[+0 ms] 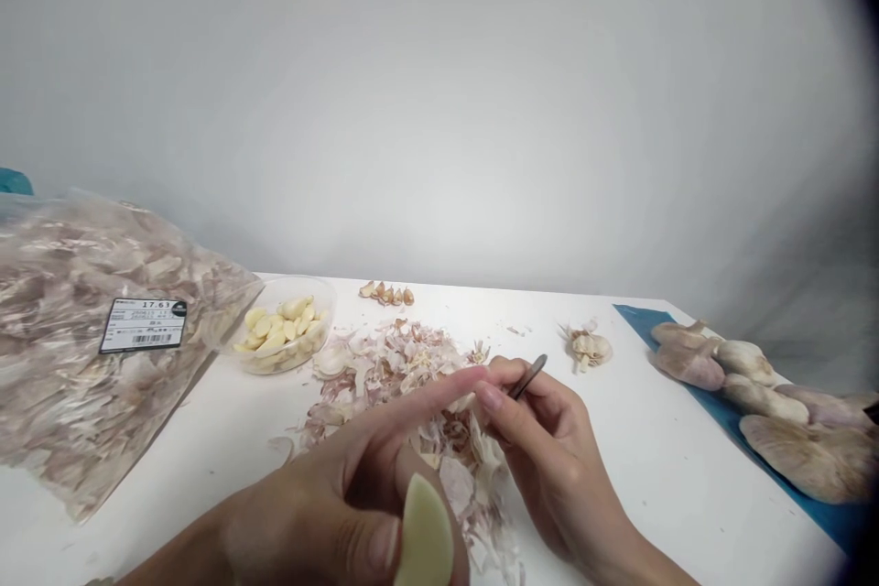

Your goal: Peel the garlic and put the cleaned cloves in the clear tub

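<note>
My left hand point(322, 513) is closed round a peeled garlic clove point(424, 536), held between thumb and curled fingers at the bottom of the view. Its index finger stretches out to meet the fingertips of my right hand point(549, 444). A slim dark metal tool point(528, 376) with a rounded end is gripped in my right hand; its other end is hidden by the fingers. Under and behind both hands spreads a heap of garlic skins point(405, 366). Peeled cloves point(278, 328) fill part of a clear plastic tub point(328, 307) farther left.
On the left stands a clear bag of garlic skins point(82, 348) with a label point(144, 325). Several unpeeled cloves point(388, 294) lie at the table's back. A broken garlic bulb point(589, 347) sits right of centre. Whole bulbs point(745, 362) rest on a blue sheet point(635, 319) at right.
</note>
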